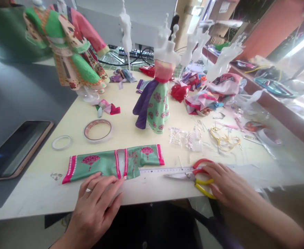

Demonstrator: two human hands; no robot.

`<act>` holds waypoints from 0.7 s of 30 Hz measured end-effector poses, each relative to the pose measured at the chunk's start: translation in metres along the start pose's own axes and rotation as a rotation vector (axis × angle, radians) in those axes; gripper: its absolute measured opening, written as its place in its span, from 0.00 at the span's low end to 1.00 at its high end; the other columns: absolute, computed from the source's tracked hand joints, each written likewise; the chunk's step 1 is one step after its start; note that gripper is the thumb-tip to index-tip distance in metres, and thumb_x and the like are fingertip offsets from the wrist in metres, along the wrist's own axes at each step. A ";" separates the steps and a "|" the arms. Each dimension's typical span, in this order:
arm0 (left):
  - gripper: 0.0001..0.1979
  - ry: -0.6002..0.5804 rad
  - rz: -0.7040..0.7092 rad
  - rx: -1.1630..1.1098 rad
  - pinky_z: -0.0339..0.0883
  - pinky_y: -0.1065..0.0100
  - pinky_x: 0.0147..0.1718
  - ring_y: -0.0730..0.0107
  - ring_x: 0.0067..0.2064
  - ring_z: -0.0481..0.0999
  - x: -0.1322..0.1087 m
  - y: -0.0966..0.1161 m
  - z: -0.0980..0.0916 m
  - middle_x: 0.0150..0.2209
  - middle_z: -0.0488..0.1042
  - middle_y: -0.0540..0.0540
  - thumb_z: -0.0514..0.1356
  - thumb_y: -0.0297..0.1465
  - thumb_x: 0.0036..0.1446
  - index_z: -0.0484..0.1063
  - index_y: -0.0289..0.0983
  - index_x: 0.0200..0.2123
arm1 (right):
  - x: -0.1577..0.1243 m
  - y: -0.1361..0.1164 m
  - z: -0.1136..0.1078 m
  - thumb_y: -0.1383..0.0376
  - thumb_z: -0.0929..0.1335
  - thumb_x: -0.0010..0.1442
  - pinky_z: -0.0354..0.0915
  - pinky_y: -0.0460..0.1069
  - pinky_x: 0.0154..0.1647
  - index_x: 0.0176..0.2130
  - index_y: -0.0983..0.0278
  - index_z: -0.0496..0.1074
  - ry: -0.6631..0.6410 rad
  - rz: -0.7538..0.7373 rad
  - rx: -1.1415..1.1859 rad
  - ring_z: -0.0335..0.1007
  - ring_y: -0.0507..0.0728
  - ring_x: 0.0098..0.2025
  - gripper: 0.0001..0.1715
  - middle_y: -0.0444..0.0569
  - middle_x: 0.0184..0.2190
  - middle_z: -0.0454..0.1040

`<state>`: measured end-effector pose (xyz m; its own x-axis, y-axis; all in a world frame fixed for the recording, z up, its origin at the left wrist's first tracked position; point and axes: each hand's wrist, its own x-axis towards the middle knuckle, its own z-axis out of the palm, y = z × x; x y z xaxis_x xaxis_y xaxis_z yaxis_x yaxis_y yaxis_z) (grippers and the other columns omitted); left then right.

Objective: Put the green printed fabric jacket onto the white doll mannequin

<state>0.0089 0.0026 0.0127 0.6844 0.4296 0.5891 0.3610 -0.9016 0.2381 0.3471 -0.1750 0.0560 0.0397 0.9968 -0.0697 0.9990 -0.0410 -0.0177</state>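
Note:
A small green doll jacket (104, 162) with pink trim and fan motifs lies spread flat on the table, sleeves out to both sides. The fingertips of my left hand (97, 204) rest on its lower edge, fingers stretched out and a ring on one of them. To the right, my right hand (223, 180) has its fingers around the red and yellow handles of a pair of scissors (181, 175). The scissors lie low over the table, blades pointing left towards the jacket. Behind them runs a ruler (164, 170), its left end hidden by the jacket.
Tape rolls (98, 130) lie behind the jacket, a phone (19, 148) at the left. A doll form in a skirt (158, 103) stands mid-table, near dressed forms (71, 52) and several bare white ones. Fabric scraps (204, 100), beads (193, 138) and yellow cord (223, 138) lie at right.

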 end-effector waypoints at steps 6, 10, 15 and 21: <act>0.18 0.022 -0.019 -0.089 0.63 0.47 0.49 0.60 0.43 0.71 0.007 0.008 -0.002 0.40 0.73 0.42 0.59 0.17 0.51 0.70 0.35 0.46 | -0.003 0.004 0.000 0.71 0.61 0.51 0.69 0.56 0.42 0.49 0.66 0.64 0.038 -0.044 -0.005 0.66 0.62 0.47 0.23 0.56 0.47 0.68; 0.16 0.023 -0.049 -0.207 0.65 0.54 0.47 0.61 0.44 0.71 0.012 0.021 -0.001 0.40 0.72 0.41 0.58 0.17 0.53 0.71 0.34 0.44 | -0.018 0.009 0.009 0.68 0.61 0.56 0.70 0.52 0.34 0.49 0.68 0.65 0.151 -0.092 -0.068 0.69 0.61 0.43 0.20 0.58 0.47 0.68; 0.14 -0.027 -0.156 -0.432 0.70 0.71 0.40 0.68 0.43 0.73 0.017 0.044 0.003 0.41 0.73 0.43 0.56 0.19 0.56 0.70 0.35 0.45 | -0.035 0.002 0.012 0.60 0.62 0.61 0.69 0.51 0.34 0.47 0.67 0.66 0.261 -0.166 -0.120 0.70 0.60 0.41 0.17 0.58 0.42 0.70; 0.09 -0.489 -0.640 -0.902 0.71 0.75 0.26 0.74 0.30 0.74 0.029 0.064 0.000 0.33 0.75 0.47 0.55 0.31 0.57 0.74 0.38 0.38 | -0.034 -0.030 -0.005 0.58 0.65 0.59 0.67 0.53 0.35 0.47 0.67 0.65 0.298 -0.250 -0.068 0.68 0.62 0.41 0.19 0.58 0.42 0.69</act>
<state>0.0516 -0.0425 0.0454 0.7810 0.6085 -0.1406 0.2838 -0.1452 0.9478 0.3162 -0.2075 0.0637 -0.2104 0.9523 0.2210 0.9774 0.1998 0.0695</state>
